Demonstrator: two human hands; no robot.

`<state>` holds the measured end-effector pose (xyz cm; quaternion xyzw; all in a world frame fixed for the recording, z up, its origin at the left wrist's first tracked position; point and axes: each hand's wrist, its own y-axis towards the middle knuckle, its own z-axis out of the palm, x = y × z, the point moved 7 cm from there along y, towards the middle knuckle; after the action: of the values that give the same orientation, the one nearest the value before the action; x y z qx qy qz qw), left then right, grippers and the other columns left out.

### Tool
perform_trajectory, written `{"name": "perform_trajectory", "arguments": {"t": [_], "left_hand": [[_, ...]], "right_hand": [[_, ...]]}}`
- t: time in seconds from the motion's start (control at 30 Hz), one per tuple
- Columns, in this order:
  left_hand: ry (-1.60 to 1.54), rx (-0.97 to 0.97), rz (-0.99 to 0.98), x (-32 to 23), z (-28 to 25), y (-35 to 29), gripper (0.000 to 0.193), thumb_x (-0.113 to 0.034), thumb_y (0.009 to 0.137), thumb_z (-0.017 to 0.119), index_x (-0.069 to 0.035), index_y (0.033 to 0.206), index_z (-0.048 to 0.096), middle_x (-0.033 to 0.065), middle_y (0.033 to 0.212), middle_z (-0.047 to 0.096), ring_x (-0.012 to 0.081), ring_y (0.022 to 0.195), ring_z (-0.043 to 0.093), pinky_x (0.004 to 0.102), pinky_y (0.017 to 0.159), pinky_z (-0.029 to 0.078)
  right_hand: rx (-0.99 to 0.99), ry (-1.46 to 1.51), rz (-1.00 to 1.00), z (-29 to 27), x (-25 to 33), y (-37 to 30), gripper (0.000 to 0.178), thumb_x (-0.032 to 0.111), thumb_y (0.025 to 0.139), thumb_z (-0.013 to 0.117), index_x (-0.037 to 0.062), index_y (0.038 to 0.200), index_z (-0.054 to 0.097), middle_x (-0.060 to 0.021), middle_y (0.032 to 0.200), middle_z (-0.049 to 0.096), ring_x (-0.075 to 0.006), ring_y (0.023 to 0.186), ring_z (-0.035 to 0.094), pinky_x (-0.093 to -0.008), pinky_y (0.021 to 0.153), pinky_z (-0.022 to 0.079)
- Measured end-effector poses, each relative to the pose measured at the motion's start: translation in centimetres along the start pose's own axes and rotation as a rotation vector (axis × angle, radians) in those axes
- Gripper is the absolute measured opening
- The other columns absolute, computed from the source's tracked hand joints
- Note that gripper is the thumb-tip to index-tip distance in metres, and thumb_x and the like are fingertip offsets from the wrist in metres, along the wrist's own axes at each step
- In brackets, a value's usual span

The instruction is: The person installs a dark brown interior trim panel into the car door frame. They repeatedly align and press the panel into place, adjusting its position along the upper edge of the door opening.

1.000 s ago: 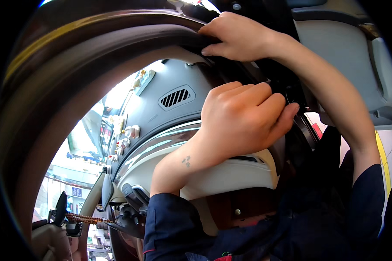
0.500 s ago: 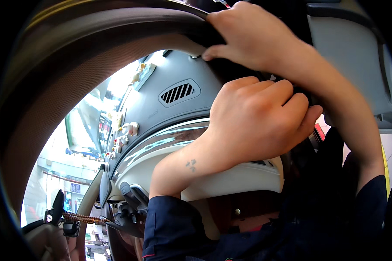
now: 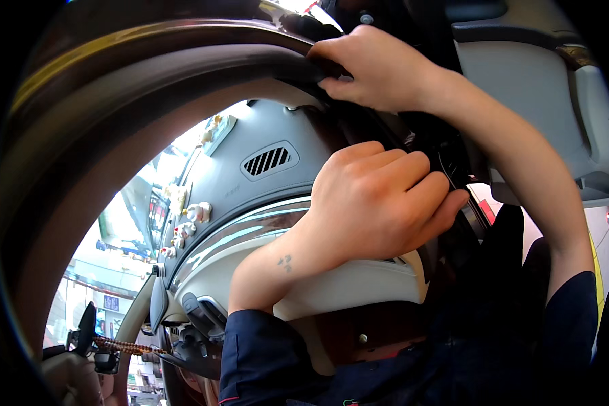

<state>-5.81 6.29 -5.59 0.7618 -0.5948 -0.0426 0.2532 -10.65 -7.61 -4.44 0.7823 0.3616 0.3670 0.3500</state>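
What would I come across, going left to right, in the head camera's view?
Brown round-bead string → small white figurines → grey dashboard vent with slanted black slats → the person's bare left hand → smooth pale-grey panel.

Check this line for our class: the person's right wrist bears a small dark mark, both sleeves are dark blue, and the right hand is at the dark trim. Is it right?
Not quite: the head view shows the small dark mark on the wrist of the left hand. Both sleeves are dark blue, and the right hand is at the dark trim.
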Motion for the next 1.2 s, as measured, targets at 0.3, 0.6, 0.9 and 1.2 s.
{"name": "perform_trajectory", "arguments": {"t": [0.3, 0.6, 0.9, 1.2], "left_hand": [[-0.050, 0.065, 0.033, -0.2, 0.3, 0.0, 0.025, -0.021, 0.080, 0.080, -0.007, 0.068, 0.062, 0.0034, 0.064, 0.055, 0.0165, 0.050, 0.052, 0.0282, 0.047, 0.039], [-0.055, 0.048, 0.045, -0.3, 0.1, 0.1, 0.026, -0.022, 0.081, 0.078, -0.007, 0.068, 0.062, 0.0036, 0.065, 0.056, 0.0163, 0.049, 0.052, 0.0286, 0.045, 0.035], [-0.033, 0.039, 0.055, -0.4, 0.1, 0.3, 0.027, -0.023, 0.080, 0.080, -0.007, 0.067, 0.062, 0.0032, 0.063, 0.056, 0.0164, 0.049, 0.053, 0.0287, 0.045, 0.036], [-0.024, -0.014, 0.047, -0.3, 0.0, -0.3, 0.027, -0.022, 0.078, 0.081, -0.007, 0.067, 0.062, 0.0027, 0.063, 0.053, 0.0172, 0.048, 0.051, 0.0293, 0.045, 0.036]], "right_hand": [[-0.320, 0.042, 0.139, 2.9, -2.2, -4.9, 0.040, 0.029, 0.088, 0.075, 0.0008, 0.114, 0.064, -0.0181, 0.107, 0.069, -0.0391, 0.096, 0.068, -0.0459, 0.080, 0.059], [-0.170, -0.033, -0.025, 1.4, -0.1, -2.2, 0.022, 0.021, 0.093, 0.067, 0.0013, 0.101, 0.061, -0.0188, 0.082, 0.070, -0.0414, 0.081, 0.071, -0.0479, 0.073, 0.059], [-0.028, 0.089, -0.128, 0.9, -1.1, -1.2, 0.028, 0.013, 0.095, 0.060, 0.0004, 0.119, 0.063, -0.0216, 0.084, 0.070, -0.0375, 0.077, 0.070, -0.0434, 0.071, 0.056], [0.135, 0.323, -0.026, -2.0, -2.4, -0.8, 0.039, 0.014, 0.090, 0.059, -0.0020, 0.125, 0.062, -0.0268, 0.104, 0.071, -0.0401, 0.099, 0.070, -0.0431, 0.087, 0.055]]}}
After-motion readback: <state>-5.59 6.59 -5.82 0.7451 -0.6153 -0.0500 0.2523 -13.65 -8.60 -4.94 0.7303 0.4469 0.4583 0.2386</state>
